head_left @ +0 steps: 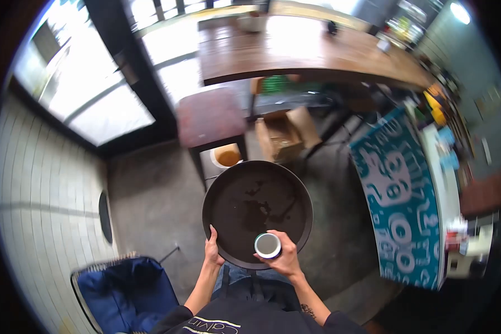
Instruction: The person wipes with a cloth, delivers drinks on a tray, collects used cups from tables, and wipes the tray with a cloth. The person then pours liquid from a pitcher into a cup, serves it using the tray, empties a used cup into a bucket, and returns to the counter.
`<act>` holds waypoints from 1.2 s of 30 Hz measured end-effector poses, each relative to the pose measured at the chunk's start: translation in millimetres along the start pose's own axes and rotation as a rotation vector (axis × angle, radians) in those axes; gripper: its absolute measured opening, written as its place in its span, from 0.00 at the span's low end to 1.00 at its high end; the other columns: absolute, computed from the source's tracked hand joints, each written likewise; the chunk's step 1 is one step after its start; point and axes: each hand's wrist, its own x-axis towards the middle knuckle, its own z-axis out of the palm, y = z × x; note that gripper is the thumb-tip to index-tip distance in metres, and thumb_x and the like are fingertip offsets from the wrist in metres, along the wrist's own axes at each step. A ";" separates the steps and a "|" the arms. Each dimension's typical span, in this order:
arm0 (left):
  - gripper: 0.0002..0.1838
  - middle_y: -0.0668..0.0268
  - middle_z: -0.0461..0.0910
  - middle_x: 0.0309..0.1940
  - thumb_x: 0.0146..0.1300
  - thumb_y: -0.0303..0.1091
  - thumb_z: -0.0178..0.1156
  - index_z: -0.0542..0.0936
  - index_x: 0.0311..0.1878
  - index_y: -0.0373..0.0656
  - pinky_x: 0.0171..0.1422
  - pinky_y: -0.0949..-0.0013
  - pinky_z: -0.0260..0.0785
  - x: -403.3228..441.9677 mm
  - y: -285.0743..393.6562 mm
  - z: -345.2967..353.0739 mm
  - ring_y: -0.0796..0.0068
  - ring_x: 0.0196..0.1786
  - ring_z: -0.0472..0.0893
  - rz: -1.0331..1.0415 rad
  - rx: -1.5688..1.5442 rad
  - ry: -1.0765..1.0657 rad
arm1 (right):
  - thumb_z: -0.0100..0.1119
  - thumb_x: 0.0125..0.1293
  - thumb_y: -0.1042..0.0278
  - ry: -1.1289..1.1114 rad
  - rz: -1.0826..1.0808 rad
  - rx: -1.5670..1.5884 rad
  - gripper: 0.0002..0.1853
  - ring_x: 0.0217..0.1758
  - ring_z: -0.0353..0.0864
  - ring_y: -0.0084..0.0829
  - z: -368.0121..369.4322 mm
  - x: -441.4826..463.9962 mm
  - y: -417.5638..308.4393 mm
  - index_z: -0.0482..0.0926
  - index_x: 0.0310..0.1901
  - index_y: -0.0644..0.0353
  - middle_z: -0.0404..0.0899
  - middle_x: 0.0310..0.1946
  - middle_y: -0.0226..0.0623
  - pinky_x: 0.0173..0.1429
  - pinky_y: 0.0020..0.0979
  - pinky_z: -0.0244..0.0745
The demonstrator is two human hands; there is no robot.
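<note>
A round dark brown serving tray (250,189) with wet patches on it is held level in front of my body. My left hand (212,250) grips its near left rim, the thumb lying over the edge and the fingers hidden beneath. My right hand (285,255) is wrapped round a small white cup (268,245) with a dark blue outside, over the near right part of the tray. From above, the inside of the cup looks pale. Whether the cup touches the tray I cannot tell.
Ahead are a stool (211,117), a white bucket (226,156) with brownish contents and an open cardboard box (281,136) below a long wooden table (295,47). A blue chair (128,295) stands at the lower left, a teal patterned counter (401,195) at the right.
</note>
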 end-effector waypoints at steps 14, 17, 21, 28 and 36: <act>0.38 0.55 0.69 0.66 0.70 0.63 0.47 0.65 0.69 0.39 0.70 0.47 0.62 -129.9 -295.9 167.1 0.54 0.67 0.70 -0.603 0.537 -0.540 | 0.81 0.42 0.67 0.752 0.155 -0.213 0.38 0.53 0.79 0.49 -241.9 -282.0 60.9 0.72 0.57 0.61 0.75 0.52 0.46 0.56 0.41 0.77; 0.36 0.54 0.70 0.65 0.70 0.60 0.48 0.66 0.68 0.38 0.69 0.46 0.64 -173.9 -360.8 196.5 0.53 0.64 0.72 -0.705 0.599 -0.604 | 0.82 0.41 0.63 0.861 0.253 -0.247 0.39 0.53 0.80 0.48 -284.6 -344.1 75.3 0.72 0.56 0.62 0.76 0.50 0.45 0.56 0.41 0.77; 0.34 0.52 0.71 0.63 0.72 0.57 0.48 0.66 0.67 0.37 0.66 0.46 0.68 -212.9 -455.5 213.9 0.53 0.62 0.74 -0.808 0.723 -0.667 | 0.83 0.41 0.61 0.980 0.368 -0.254 0.39 0.52 0.80 0.47 -327.7 -433.5 107.7 0.72 0.56 0.62 0.76 0.49 0.45 0.55 0.39 0.77; 0.31 0.51 0.74 0.60 0.74 0.54 0.47 0.67 0.65 0.34 0.64 0.46 0.70 -284.9 -600.5 276.8 0.53 0.59 0.77 -1.019 0.944 -0.874 | 0.82 0.45 0.60 1.249 0.507 -0.309 0.44 0.48 0.81 0.38 -385.1 -541.6 147.7 0.68 0.63 0.60 0.72 0.57 0.43 0.45 0.33 0.79; 0.28 0.53 0.78 0.55 0.73 0.51 0.50 0.71 0.61 0.33 0.58 0.50 0.75 -359.3 -782.4 352.6 0.56 0.53 0.80 -1.092 1.145 -0.914 | 0.70 0.59 0.63 1.906 0.849 0.013 0.29 0.49 0.79 0.36 -503.0 -693.9 180.6 0.72 0.60 0.61 0.78 0.52 0.44 0.52 0.36 0.75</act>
